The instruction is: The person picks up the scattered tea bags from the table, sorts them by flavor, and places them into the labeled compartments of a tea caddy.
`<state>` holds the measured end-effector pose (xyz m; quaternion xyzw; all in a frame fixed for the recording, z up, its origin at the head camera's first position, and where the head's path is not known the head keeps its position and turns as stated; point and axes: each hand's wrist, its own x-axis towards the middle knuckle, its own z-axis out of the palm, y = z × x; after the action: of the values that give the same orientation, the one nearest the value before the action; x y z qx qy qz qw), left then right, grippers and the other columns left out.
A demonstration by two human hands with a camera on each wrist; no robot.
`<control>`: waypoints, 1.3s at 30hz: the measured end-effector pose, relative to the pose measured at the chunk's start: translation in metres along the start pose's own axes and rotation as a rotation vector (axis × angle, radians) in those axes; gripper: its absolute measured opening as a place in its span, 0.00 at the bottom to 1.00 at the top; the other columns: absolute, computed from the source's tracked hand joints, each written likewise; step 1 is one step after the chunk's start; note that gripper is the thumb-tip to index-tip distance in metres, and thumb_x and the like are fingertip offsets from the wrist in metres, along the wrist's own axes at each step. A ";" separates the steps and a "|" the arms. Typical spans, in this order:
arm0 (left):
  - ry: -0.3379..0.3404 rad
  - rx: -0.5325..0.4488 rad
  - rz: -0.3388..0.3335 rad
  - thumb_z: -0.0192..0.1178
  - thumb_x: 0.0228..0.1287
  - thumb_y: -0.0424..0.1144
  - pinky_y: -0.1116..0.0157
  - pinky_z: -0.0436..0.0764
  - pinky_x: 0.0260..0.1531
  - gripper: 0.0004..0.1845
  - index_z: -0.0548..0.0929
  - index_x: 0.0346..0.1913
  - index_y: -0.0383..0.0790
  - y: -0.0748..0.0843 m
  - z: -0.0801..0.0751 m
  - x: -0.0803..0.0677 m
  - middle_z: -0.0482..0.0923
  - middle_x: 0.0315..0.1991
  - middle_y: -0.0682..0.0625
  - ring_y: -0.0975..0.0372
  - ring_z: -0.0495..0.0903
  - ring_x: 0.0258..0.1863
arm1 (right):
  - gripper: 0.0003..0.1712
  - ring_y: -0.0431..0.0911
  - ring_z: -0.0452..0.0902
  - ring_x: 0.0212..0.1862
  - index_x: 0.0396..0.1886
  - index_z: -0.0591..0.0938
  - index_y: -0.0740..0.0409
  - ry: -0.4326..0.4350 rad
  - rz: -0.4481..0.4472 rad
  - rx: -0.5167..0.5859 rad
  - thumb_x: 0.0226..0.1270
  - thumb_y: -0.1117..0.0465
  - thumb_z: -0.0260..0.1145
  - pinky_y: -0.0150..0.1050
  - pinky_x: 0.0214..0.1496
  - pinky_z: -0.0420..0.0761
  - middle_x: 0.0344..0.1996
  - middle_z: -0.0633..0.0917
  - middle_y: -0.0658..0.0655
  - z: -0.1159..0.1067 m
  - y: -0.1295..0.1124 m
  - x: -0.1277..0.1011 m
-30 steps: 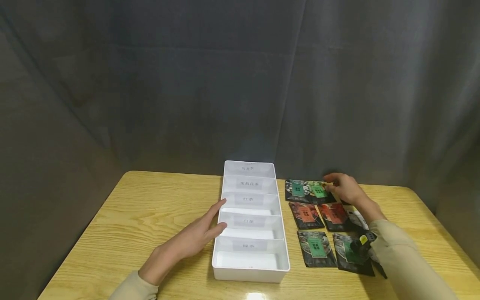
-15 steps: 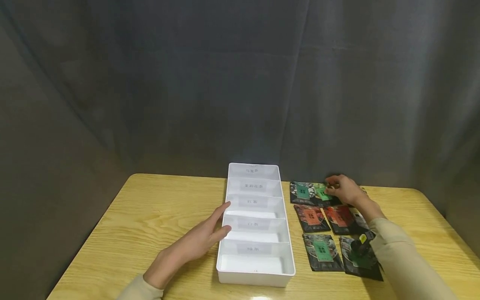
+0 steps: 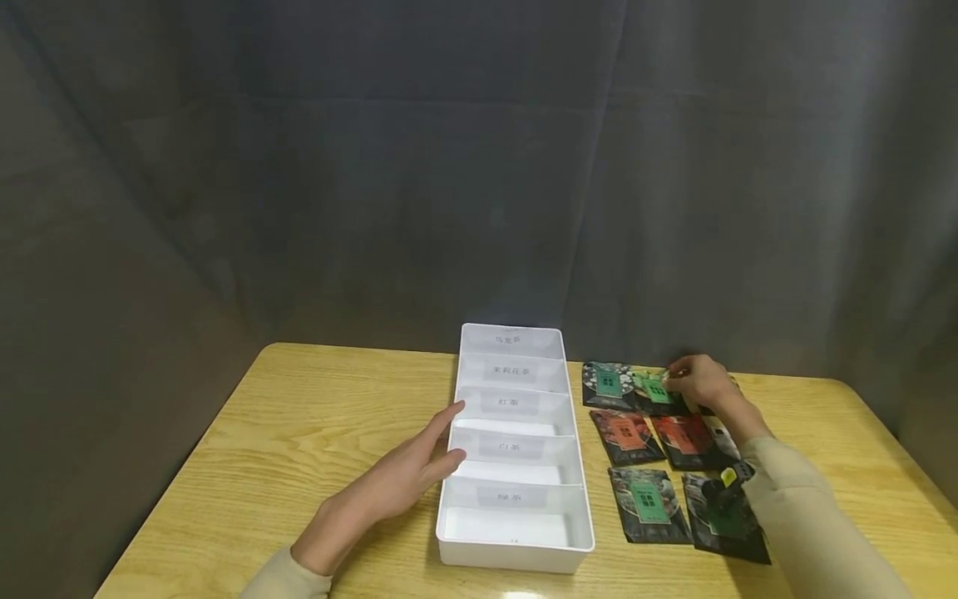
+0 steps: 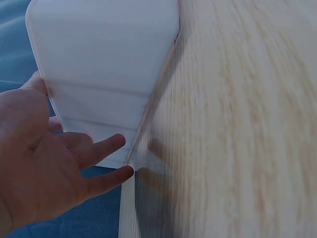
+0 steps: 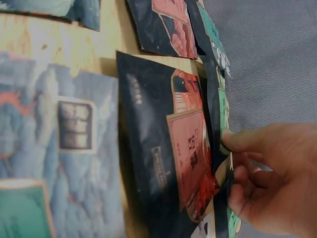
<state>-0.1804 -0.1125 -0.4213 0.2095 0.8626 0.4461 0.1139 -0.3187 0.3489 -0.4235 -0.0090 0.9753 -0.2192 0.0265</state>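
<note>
A long white divided box with labelled compartments stands mid-table. My left hand lies along its left side, fingertips and thumb at the rim; in the left wrist view the fingers spread straight against the outer wall. At the back right, my right hand pinches the right edge of a dark tea packet with a bright green label. The right wrist view has the thumb on this packet's face and the other fingers curled beside it. Another green-labelled packet lies to its left.
Two red-labelled packets form the middle row right of the box. Nearer lie more green-labelled packets, one partly covered by the right wrist's camera. A grey curtain hangs behind the wooden table.
My right hand has shifted slightly along the bright green packet towards its right edge. The head view has moved a little; my left hand stays at the box.
</note>
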 end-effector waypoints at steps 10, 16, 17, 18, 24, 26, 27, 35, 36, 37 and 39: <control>-0.004 0.032 -0.021 0.48 0.77 0.55 0.49 0.62 0.72 0.35 0.47 0.80 0.59 0.002 0.000 0.003 0.59 0.77 0.46 0.53 0.64 0.73 | 0.14 0.52 0.78 0.30 0.42 0.82 0.69 0.125 0.028 -0.007 0.68 0.59 0.64 0.47 0.33 0.76 0.34 0.85 0.66 -0.003 0.008 -0.006; 0.001 0.032 -0.019 0.48 0.77 0.55 0.48 0.65 0.70 0.35 0.47 0.80 0.58 0.004 0.003 0.005 0.63 0.75 0.45 0.52 0.68 0.70 | 0.13 0.60 0.80 0.37 0.40 0.83 0.69 0.256 -0.040 0.002 0.68 0.61 0.65 0.51 0.34 0.77 0.37 0.85 0.70 -0.019 0.008 -0.015; 0.004 0.032 -0.020 0.48 0.77 0.55 0.48 0.65 0.69 0.35 0.47 0.80 0.58 0.005 0.003 0.004 0.65 0.74 0.45 0.52 0.69 0.70 | 0.13 0.60 0.80 0.36 0.41 0.84 0.69 0.268 -0.048 0.006 0.68 0.61 0.65 0.50 0.33 0.77 0.37 0.86 0.70 -0.022 0.007 -0.017; 0.005 0.031 -0.022 0.48 0.77 0.55 0.48 0.66 0.69 0.35 0.47 0.80 0.58 0.005 0.003 0.004 0.66 0.73 0.45 0.52 0.70 0.69 | 0.13 0.60 0.81 0.37 0.41 0.84 0.69 0.280 -0.053 0.009 0.68 0.61 0.65 0.48 0.32 0.77 0.38 0.86 0.70 -0.025 0.005 -0.018; 0.013 0.040 -0.018 0.48 0.78 0.54 0.48 0.65 0.69 0.34 0.48 0.80 0.58 0.006 0.003 0.003 0.66 0.73 0.46 0.52 0.70 0.70 | 0.12 0.51 0.81 0.30 0.41 0.84 0.70 0.329 -0.093 0.070 0.71 0.62 0.64 0.36 0.25 0.74 0.34 0.87 0.68 -0.037 -0.005 -0.025; 0.013 0.043 -0.014 0.48 0.78 0.54 0.48 0.65 0.70 0.34 0.48 0.80 0.58 0.006 0.003 0.003 0.64 0.74 0.46 0.52 0.68 0.70 | 0.13 0.47 0.80 0.28 0.42 0.84 0.70 0.334 -0.105 0.090 0.72 0.62 0.63 0.35 0.24 0.74 0.33 0.87 0.68 -0.040 -0.008 -0.026; 0.013 0.044 -0.012 0.48 0.78 0.53 0.47 0.64 0.70 0.34 0.48 0.80 0.58 0.006 0.003 0.003 0.64 0.74 0.46 0.52 0.68 0.71 | 0.13 0.46 0.80 0.27 0.42 0.84 0.69 0.336 -0.108 0.096 0.72 0.61 0.63 0.35 0.24 0.74 0.32 0.87 0.67 -0.041 -0.010 -0.027; 0.009 0.046 -0.012 0.47 0.78 0.55 0.47 0.64 0.70 0.34 0.48 0.80 0.58 0.007 0.005 0.005 0.63 0.75 0.45 0.51 0.68 0.71 | 0.14 0.47 0.80 0.26 0.43 0.85 0.66 0.373 -0.148 0.104 0.74 0.57 0.63 0.36 0.25 0.72 0.29 0.88 0.63 -0.047 -0.026 -0.031; 0.008 0.046 -0.012 0.47 0.78 0.55 0.47 0.64 0.70 0.34 0.48 0.80 0.58 0.007 0.005 0.006 0.63 0.75 0.45 0.51 0.68 0.71 | 0.14 0.48 0.80 0.26 0.43 0.86 0.65 0.382 -0.152 0.106 0.74 0.57 0.63 0.35 0.25 0.72 0.29 0.88 0.63 -0.047 -0.028 -0.031; 0.008 0.048 -0.011 0.47 0.78 0.54 0.47 0.65 0.70 0.34 0.48 0.80 0.58 0.007 0.005 0.006 0.64 0.74 0.44 0.51 0.69 0.70 | 0.14 0.49 0.81 0.27 0.43 0.86 0.65 0.390 -0.155 0.108 0.73 0.57 0.63 0.35 0.24 0.72 0.30 0.88 0.64 -0.048 -0.030 -0.031; 0.006 0.048 -0.009 0.47 0.78 0.54 0.48 0.65 0.70 0.34 0.47 0.80 0.57 0.007 0.005 0.007 0.65 0.73 0.44 0.52 0.69 0.70 | 0.14 0.48 0.81 0.27 0.42 0.86 0.64 0.408 -0.162 0.111 0.73 0.56 0.64 0.34 0.24 0.73 0.31 0.88 0.64 -0.049 -0.035 -0.031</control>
<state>-0.1830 -0.1021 -0.4190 0.2071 0.8743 0.4254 0.1082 -0.2903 0.3393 -0.3630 -0.0415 0.9429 -0.2713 -0.1885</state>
